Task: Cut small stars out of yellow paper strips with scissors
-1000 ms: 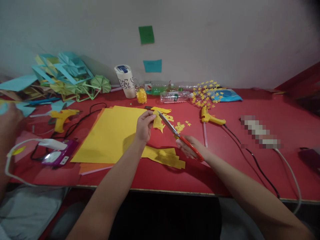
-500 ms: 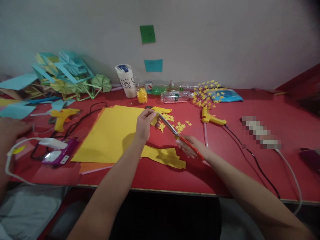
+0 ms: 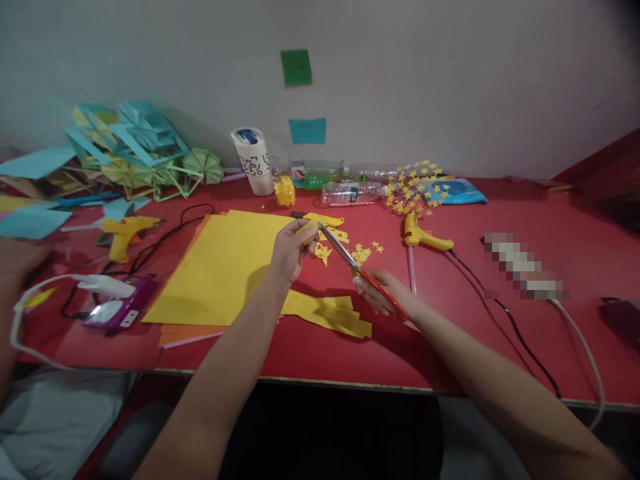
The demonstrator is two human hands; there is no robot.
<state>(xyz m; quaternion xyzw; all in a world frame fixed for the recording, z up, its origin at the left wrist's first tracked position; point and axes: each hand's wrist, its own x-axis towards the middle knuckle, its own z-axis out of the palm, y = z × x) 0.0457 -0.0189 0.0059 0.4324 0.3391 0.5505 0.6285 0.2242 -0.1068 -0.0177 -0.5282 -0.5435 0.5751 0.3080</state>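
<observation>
My left hand [image 3: 290,250] hides part of the yellow scrap [image 3: 313,225] at the tips of the scissors [image 3: 373,283]. Well right of the scissors, a pale object [image 3: 523,265] is too pixelated to identify; well left, the view's edge cuts off another person's blurred hand [image 3: 21,259].

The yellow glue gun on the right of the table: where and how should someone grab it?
Probably by its handle, from the right: it juts that way from the body, clear of the glue stick pointing toward the near edge. The black cord leaves the handle's tip, so grip mid-handle.
</observation>
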